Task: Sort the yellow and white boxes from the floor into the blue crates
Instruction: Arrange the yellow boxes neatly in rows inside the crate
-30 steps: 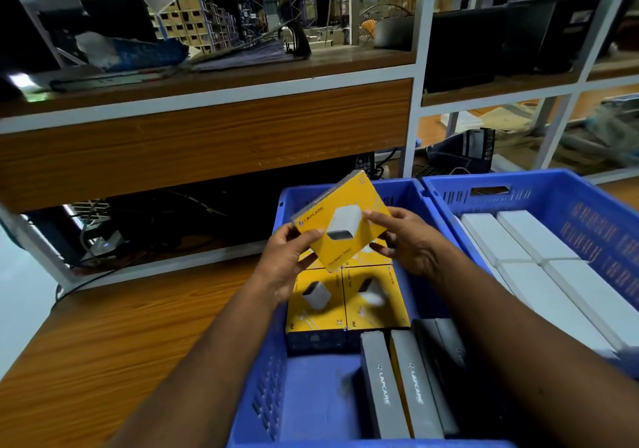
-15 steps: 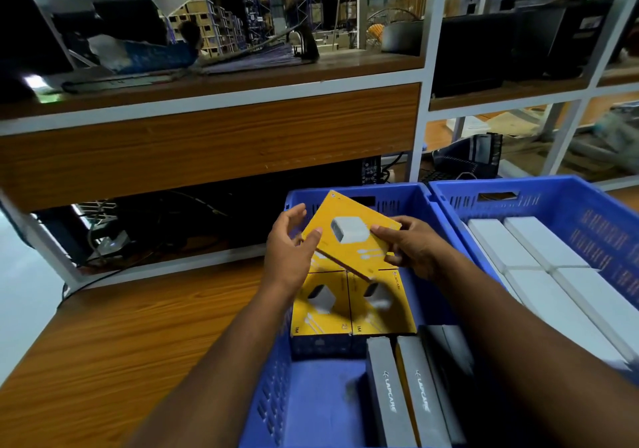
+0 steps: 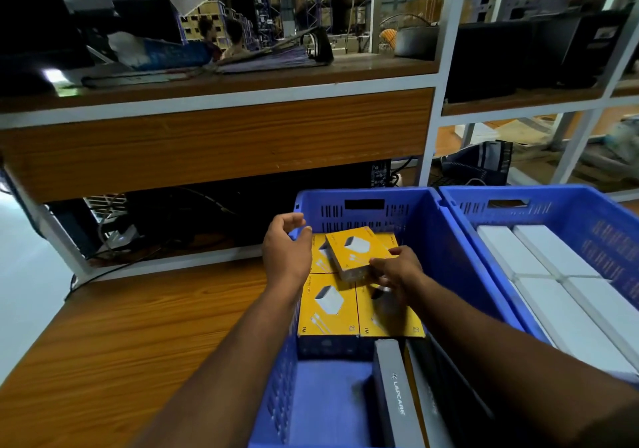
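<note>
right hand [image 3: 397,269] grips flat glossy yellow box [image 3: 358,250].

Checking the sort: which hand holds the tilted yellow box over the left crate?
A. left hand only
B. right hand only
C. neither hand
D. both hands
B: the right hand grips the yellow box, while the left hand hovers open beside it, off the box.

Flat yellow cardboard boxes [image 3: 326,306] printed with white charger graphics, frame centre. Slotted blue plastic crates [image 3: 449,240]. Plain white boxes [image 3: 553,257] at right. Grey LAPCARE-lettered box [image 3: 392,395] bottom centre. Orange-brown woodgrain tabletop [image 3: 121,326] lower left.
</note>
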Action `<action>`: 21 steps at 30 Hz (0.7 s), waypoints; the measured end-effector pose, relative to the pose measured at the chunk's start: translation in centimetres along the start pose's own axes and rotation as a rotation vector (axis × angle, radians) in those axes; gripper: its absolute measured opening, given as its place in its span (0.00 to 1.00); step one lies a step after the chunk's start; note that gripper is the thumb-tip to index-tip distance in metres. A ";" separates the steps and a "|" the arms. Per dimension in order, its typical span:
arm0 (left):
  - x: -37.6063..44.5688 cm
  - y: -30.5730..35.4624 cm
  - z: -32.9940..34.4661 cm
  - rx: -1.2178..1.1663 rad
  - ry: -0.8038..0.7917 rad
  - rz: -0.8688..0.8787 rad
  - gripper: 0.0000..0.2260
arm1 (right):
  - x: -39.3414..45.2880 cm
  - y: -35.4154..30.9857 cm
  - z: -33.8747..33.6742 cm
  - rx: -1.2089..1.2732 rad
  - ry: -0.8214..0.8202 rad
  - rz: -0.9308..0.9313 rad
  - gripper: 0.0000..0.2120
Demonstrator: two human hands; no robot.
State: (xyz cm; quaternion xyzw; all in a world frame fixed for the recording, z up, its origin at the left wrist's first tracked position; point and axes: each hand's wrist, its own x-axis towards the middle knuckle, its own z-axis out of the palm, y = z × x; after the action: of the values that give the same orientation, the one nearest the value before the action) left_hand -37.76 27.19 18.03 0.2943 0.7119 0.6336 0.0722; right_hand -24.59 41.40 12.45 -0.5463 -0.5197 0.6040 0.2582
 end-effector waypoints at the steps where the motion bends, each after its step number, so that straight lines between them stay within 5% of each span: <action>1: 0.0 0.0 0.0 -0.005 0.003 -0.005 0.09 | -0.2 -0.2 0.1 0.024 -0.037 -0.012 0.29; 3: 0.0 0.0 0.0 -0.007 0.005 -0.009 0.09 | -1.1 -0.4 0.7 0.004 -0.110 -0.032 0.31; 9: -0.2 0.2 -0.1 0.040 -0.028 0.025 0.06 | -0.1 0.4 4.2 -0.367 0.029 -0.205 0.25; 14: -0.2 0.2 -0.1 0.074 -0.020 0.045 0.06 | -1.8 -0.4 5.1 -0.565 0.110 -0.274 0.13; 21: -0.4 0.4 0.0 0.095 -0.019 0.059 0.05 | -0.7 -0.5 4.7 -0.653 0.074 -0.304 0.18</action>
State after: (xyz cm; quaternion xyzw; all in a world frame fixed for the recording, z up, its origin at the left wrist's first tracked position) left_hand -37.27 27.02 18.29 0.3243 0.7314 0.5981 0.0463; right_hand -28.91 39.36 12.57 -0.5379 -0.7509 0.3405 0.1756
